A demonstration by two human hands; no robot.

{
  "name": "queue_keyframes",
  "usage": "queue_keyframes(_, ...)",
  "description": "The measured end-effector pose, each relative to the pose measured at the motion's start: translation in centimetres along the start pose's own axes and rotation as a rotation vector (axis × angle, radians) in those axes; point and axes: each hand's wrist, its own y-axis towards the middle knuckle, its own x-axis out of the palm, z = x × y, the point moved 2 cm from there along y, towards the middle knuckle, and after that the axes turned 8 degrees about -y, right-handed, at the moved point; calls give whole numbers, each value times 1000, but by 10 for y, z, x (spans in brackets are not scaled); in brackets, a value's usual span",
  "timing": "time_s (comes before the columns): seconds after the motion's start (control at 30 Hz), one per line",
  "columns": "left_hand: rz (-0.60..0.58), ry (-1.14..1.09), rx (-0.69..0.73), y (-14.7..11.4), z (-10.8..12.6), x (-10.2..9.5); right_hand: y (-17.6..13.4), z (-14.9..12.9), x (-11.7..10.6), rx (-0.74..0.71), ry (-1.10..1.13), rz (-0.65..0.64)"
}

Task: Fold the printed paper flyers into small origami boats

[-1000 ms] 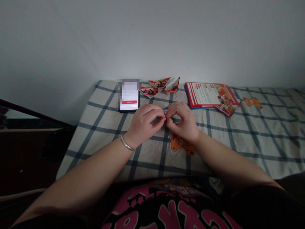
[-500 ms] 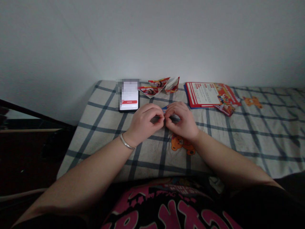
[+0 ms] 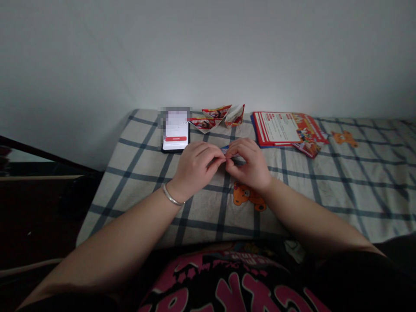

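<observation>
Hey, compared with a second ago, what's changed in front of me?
Very little: the gap between your left hand's thumb and fingers has narrowed. No grab or release shows; the right hand stays pinched beside it, at a mostly hidden bluish item. Phone, folded red wrappers and card stack stayed put.

Left grip and right grip meet — fingers pinched, forearms angled inward.

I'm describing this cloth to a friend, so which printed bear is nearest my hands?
The bear between your forearms, just on the near side of your right hand; the other bear lies off to the right, past the cards.
</observation>
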Motion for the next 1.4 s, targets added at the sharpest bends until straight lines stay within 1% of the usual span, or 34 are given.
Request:
queue_keyframes(0.17,16,-25,-29,0,-3,1,0,1,3,1,-48,2)
queue_keyframes(0.37,49,-91,-153,-1,-8,2,1,6,2,9,-81,-12)
queue_keyframes(0.47,57,-120,-189,-2,-10,1,1,8,0,28,-88,-28)
queue_keyframes(0.73,186,-251,-287,-4,-17,-2,0,24,-5,81,-120,-34)
queue_keyframes(0.87,223,-271,-290,-5,-20,-2,0,31,-9,65,-100,-24)
queue_keyframes(1.0,265,-268,-306,-6,-24,-2,-1,40,-13,89,-97,-18)
queue_keyframes(1.2,195,-257,-293,-6,-22,-2,-2,55,-15,114,-124,5)
queue_keyframes(1.4,219,-262,-283,-7,-26,-2,-4,58,-16,139,-133,-25)
